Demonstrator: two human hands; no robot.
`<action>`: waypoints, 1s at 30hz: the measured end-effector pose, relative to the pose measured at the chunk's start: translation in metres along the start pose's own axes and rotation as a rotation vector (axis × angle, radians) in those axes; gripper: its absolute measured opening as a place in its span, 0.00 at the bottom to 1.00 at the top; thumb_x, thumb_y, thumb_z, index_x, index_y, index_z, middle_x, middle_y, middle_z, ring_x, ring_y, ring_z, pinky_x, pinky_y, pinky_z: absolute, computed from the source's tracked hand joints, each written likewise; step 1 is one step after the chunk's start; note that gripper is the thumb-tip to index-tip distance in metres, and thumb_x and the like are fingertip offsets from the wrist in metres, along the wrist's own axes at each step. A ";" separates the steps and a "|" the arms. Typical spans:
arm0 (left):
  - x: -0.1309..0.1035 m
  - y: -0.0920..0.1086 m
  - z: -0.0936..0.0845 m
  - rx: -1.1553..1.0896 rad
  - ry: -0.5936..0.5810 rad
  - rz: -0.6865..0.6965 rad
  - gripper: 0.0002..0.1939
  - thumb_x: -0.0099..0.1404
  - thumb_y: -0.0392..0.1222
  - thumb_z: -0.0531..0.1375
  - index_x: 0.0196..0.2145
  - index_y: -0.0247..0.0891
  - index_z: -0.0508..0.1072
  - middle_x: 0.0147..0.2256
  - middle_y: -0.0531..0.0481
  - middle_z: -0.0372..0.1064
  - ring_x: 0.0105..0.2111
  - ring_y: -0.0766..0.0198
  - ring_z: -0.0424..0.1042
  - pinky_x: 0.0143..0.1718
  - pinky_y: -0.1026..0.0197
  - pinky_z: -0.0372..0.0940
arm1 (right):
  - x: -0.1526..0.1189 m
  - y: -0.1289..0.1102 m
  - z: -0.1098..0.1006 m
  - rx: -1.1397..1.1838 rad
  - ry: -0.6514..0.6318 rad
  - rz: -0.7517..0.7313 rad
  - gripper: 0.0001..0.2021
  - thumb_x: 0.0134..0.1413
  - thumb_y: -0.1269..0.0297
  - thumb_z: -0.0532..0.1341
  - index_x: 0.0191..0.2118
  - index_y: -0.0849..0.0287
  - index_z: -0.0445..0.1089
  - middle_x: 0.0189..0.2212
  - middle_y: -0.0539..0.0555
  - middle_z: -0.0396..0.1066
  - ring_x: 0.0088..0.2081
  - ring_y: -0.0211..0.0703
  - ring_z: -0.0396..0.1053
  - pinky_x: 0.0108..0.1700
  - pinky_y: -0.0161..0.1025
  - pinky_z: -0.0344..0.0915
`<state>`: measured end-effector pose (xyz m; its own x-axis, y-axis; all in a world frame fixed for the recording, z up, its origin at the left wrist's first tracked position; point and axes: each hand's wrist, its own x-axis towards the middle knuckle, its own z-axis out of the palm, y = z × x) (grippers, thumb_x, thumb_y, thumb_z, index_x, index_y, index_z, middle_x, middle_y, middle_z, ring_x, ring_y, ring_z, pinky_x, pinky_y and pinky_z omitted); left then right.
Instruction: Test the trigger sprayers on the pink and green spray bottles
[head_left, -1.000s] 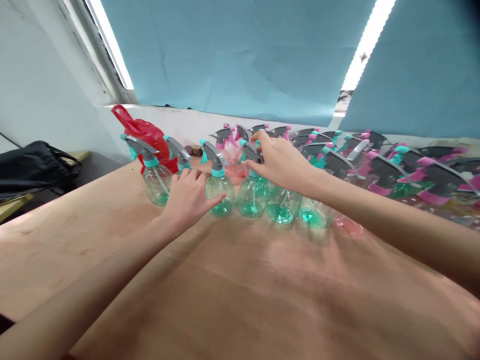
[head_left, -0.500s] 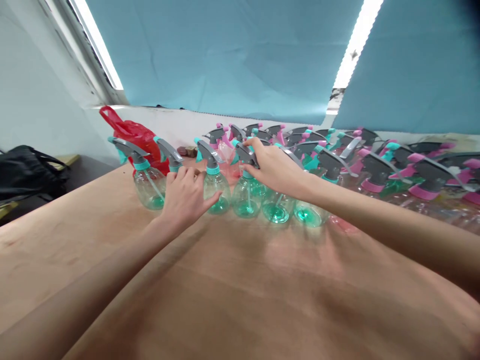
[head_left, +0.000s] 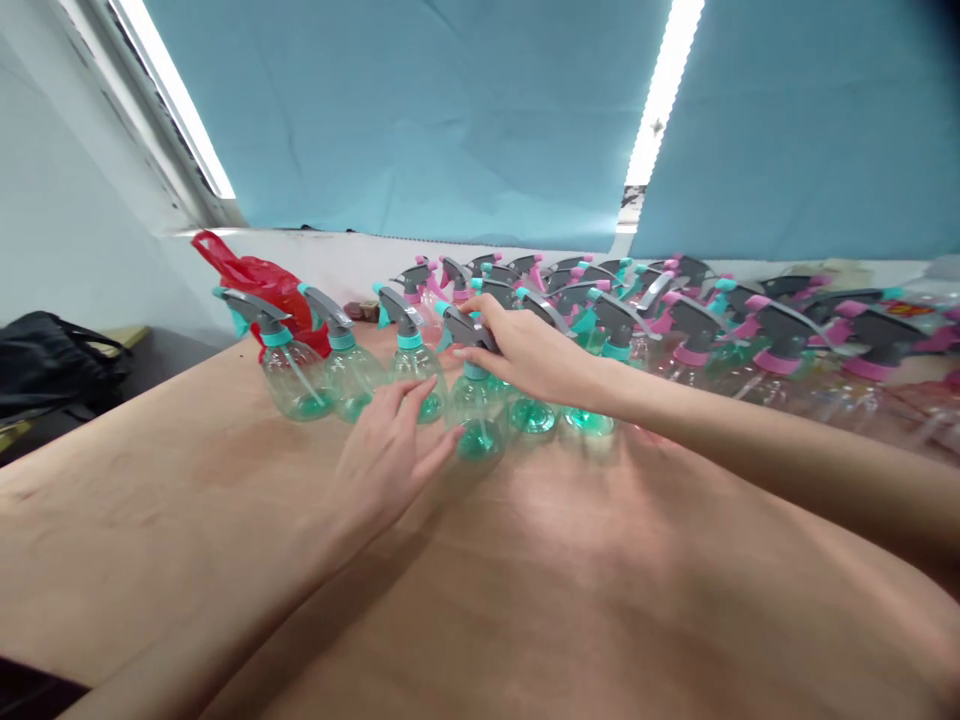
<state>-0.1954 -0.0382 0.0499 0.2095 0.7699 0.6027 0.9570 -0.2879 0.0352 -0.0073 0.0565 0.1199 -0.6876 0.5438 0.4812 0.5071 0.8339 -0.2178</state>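
My right hand [head_left: 517, 345] grips the grey head of a clear green spray bottle [head_left: 478, 415] with a teal collar, thumb on the near side and fingers over the top. The bottle stands slightly in front of its neighbours. Low beside it is my left hand [head_left: 390, 450], its fingers stretched out and holding nothing, the tips close to the bottle's base. To the left, three similar spray bottles [head_left: 289, 375] stand in a row with teal nozzles. Behind my right hand and forearm, more green bottles [head_left: 532, 412] are partly hidden.
Many spray bottles with pink or teal trim [head_left: 776, 335] crowd the table's back and right. A red plastic bag [head_left: 262, 285] sits behind the left bottles. A black bag [head_left: 56, 375] lies beyond the wooden table's [head_left: 187, 520] left edge.
My left hand has left the second bottle from the left and moved down and right. The bottle in my right hand has come a little nearer. The view has shifted slightly right.
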 end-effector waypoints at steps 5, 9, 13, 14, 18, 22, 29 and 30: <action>-0.015 0.030 0.015 -0.372 -0.214 -0.105 0.39 0.65 0.58 0.59 0.65 0.41 0.48 0.61 0.37 0.56 0.60 0.39 0.58 0.56 0.38 0.58 | -0.044 -0.012 -0.017 0.071 -0.006 -0.014 0.21 0.64 0.64 0.53 0.59 0.68 0.56 0.32 0.56 0.71 0.31 0.44 0.67 0.33 0.39 0.59; -0.023 0.065 0.015 -0.500 -0.267 -0.040 0.36 0.64 0.54 0.62 0.64 0.47 0.51 0.62 0.44 0.56 0.60 0.45 0.59 0.58 0.44 0.59 | -0.084 -0.020 -0.037 0.130 -0.011 0.034 0.21 0.63 0.63 0.55 0.59 0.63 0.56 0.33 0.53 0.71 0.31 0.41 0.67 0.31 0.36 0.60; -0.027 0.099 0.018 -0.637 -0.305 -0.035 0.37 0.64 0.55 0.62 0.64 0.46 0.51 0.61 0.47 0.59 0.59 0.45 0.61 0.55 0.47 0.62 | -0.120 -0.013 -0.054 0.262 -0.021 0.092 0.23 0.60 0.57 0.59 0.58 0.56 0.57 0.41 0.53 0.73 0.36 0.41 0.70 0.31 0.35 0.63; -0.026 0.106 0.020 -0.694 -0.329 -0.042 0.37 0.64 0.54 0.63 0.64 0.47 0.51 0.61 0.47 0.59 0.59 0.45 0.62 0.55 0.46 0.63 | -0.129 -0.008 -0.057 0.306 -0.023 0.098 0.25 0.58 0.55 0.61 0.58 0.55 0.57 0.43 0.54 0.73 0.38 0.42 0.71 0.32 0.36 0.64; -0.022 0.131 0.033 -0.892 -0.402 -0.056 0.40 0.62 0.49 0.66 0.64 0.47 0.49 0.60 0.43 0.60 0.57 0.46 0.64 0.54 0.43 0.63 | -0.164 0.018 -0.067 0.430 0.011 0.142 0.33 0.49 0.50 0.68 0.58 0.53 0.59 0.49 0.55 0.70 0.48 0.46 0.69 0.46 0.43 0.66; -0.015 0.152 0.046 -0.976 -0.447 -0.030 0.42 0.60 0.46 0.67 0.64 0.47 0.48 0.60 0.42 0.60 0.57 0.46 0.64 0.55 0.41 0.62 | -0.188 0.038 -0.069 0.596 -0.004 0.228 0.31 0.46 0.56 0.70 0.55 0.53 0.61 0.49 0.53 0.70 0.52 0.47 0.67 0.51 0.44 0.64; 0.003 0.183 0.064 -0.921 -0.398 0.215 0.44 0.59 0.51 0.67 0.65 0.46 0.47 0.62 0.39 0.54 0.64 0.41 0.50 0.61 0.36 0.52 | -0.203 0.049 -0.065 0.673 0.063 0.292 0.25 0.48 0.58 0.68 0.53 0.50 0.65 0.44 0.52 0.69 0.43 0.46 0.69 0.40 0.42 0.68; 0.004 0.185 0.066 -0.914 -0.391 0.241 0.45 0.59 0.52 0.67 0.65 0.46 0.46 0.62 0.39 0.53 0.64 0.40 0.50 0.61 0.36 0.51 | -0.204 0.050 -0.064 0.682 0.086 0.298 0.26 0.49 0.58 0.68 0.54 0.49 0.64 0.44 0.53 0.69 0.43 0.47 0.69 0.40 0.42 0.68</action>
<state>-0.0038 -0.0506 0.0063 0.5834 0.7191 0.3777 0.3958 -0.6577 0.6409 0.1920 -0.0186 0.0653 -0.5141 0.7700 0.3779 0.2114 0.5407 -0.8142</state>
